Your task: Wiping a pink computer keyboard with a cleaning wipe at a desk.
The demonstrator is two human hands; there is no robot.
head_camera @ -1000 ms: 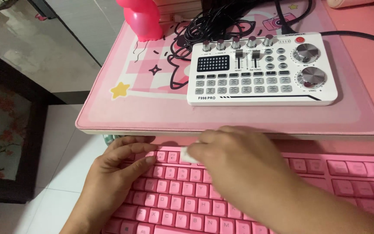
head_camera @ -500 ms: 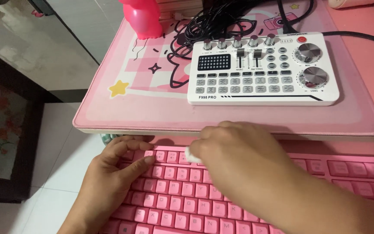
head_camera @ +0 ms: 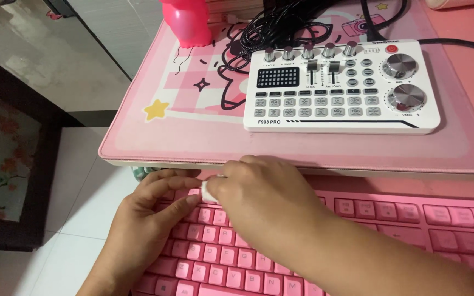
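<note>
A pink keyboard (head_camera: 368, 219) lies on a tray below the desk edge. My left hand (head_camera: 149, 214) rests on the keyboard's upper left corner, fingers curled over the top row. Over the same top row, my right hand (head_camera: 264, 192) pinches a small white piece (head_camera: 208, 191), which looks like a wipe or a keycap; I cannot tell which. The white piece touches the keys beside my left fingertips.
Above the keyboard, a pink desk mat (head_camera: 193, 142) with a cartoon print covers the desk. On it stand a white audio mixer (head_camera: 341, 87) with knobs and buttons, a tangle of black cables (head_camera: 281, 22) and a pink figure (head_camera: 187, 22). White tiled floor (head_camera: 78, 186) lies at the left.
Both hands have shifted a little to the left along the keyboard's top row. The camera view has moved slightly closer.
</note>
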